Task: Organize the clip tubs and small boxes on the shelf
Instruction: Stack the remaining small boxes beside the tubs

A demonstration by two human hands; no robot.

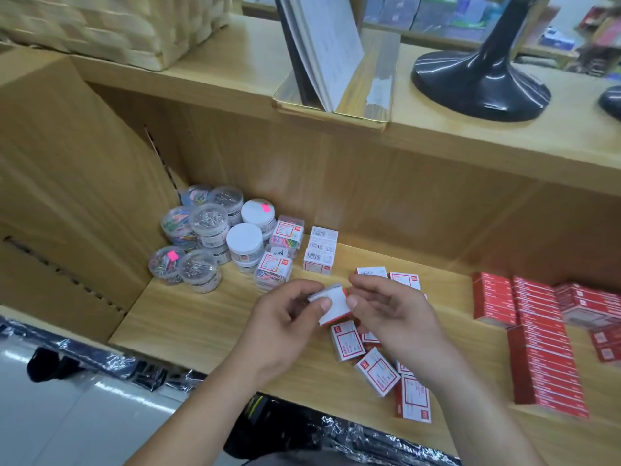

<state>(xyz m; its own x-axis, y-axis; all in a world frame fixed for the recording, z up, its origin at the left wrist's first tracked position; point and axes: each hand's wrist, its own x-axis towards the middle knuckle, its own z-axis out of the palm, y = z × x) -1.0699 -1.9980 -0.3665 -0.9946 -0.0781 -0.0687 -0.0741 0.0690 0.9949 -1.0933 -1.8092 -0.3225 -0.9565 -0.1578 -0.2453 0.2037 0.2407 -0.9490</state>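
Both hands meet above the middle of the wooden shelf (pixel 208 317) and grip one small box (pixel 332 302), white with a red edge: the left hand (pixel 285 327) pinches its left end between thumb and fingers, and the right hand (pixel 389 311) pinches its right end. The box is lifted clear of the shelf board. Just beneath and to the near right of the hands, loose boxes (pixel 376 368) of the same red-and-white kind lie scattered flat at different angles. Farther back, a neat stack of white boxes (pixel 321 250) stands near the back wall. To its left, round clear clip tubs (pixel 210 223) are bunched in the far left corner, some stacked, beside two clear square cases (pixel 274 272) of coloured clips. At the right end sit rows of red packs (pixel 537 334).
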